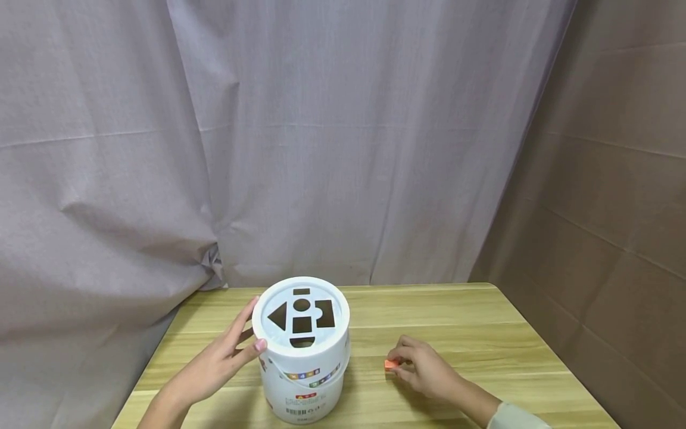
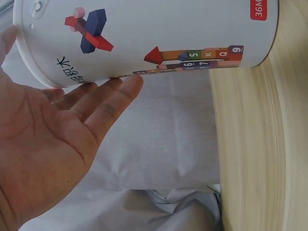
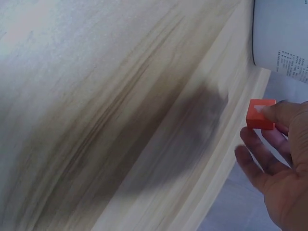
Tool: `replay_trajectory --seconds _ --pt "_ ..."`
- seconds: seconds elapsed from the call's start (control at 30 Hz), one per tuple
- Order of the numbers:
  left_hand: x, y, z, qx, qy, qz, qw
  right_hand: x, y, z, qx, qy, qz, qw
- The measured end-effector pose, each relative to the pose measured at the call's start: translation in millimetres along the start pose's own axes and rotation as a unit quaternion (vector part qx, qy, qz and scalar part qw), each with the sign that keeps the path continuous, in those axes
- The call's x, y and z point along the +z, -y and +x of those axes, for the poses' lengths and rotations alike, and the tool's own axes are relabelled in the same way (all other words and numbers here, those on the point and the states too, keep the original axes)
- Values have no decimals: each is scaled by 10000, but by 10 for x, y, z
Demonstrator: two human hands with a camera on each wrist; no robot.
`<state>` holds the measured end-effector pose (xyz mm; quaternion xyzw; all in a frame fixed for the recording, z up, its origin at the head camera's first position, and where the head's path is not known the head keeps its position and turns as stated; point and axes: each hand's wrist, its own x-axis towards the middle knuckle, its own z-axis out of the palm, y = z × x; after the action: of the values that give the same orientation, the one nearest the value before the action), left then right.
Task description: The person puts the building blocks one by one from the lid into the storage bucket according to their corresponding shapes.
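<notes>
A white bucket [image 1: 302, 381] stands upright, its lid [image 1: 261, 316] cut with several shaped holes: a triangle, a circle, rectangles and others. My left hand [image 1: 211, 360] rests against the bucket's left side, thumb at the lid's rim. In the left wrist view, the fingers of that hand [image 2: 48, 139] lie fairly straight along the printed wall. To the right of the bucket, my right hand [image 1: 426, 369] pinches a small orange-red block [image 1: 391, 364] between thumb and fingers. A pale mark shows on the block [image 3: 255, 120] in the right wrist view, partly covered by the thumb.
The wood-grain table [image 1: 471, 322] extends on both sides of the bucket. A thin white handle [image 1: 327, 384] hangs across the bucket's front. Grey curtain [image 1: 343, 149] hangs behind the table, with a darker cloth [image 1: 605, 238] along the right.
</notes>
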<state>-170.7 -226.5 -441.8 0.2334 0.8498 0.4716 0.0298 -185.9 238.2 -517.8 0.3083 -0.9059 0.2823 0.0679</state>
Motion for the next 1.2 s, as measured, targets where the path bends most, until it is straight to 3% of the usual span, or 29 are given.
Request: replay_trajectory --seconds 0.17,0.43,0.87,1.2 --pt "-10 4 -4 29 -5 18 10000 -16 29 21 -57 -5 279 9996" --pt "-22 12 -1 92 8 -59 9999 -50 128 106 -955 -757 -21 9925" --pt "-43 -2 11 79 123 -15 9999 -397 333 282 -414 -1342 680 9877" --pt "-26 -19 21 29 127 -15 9999 -626 598 516 -522 -1586 857 9822"
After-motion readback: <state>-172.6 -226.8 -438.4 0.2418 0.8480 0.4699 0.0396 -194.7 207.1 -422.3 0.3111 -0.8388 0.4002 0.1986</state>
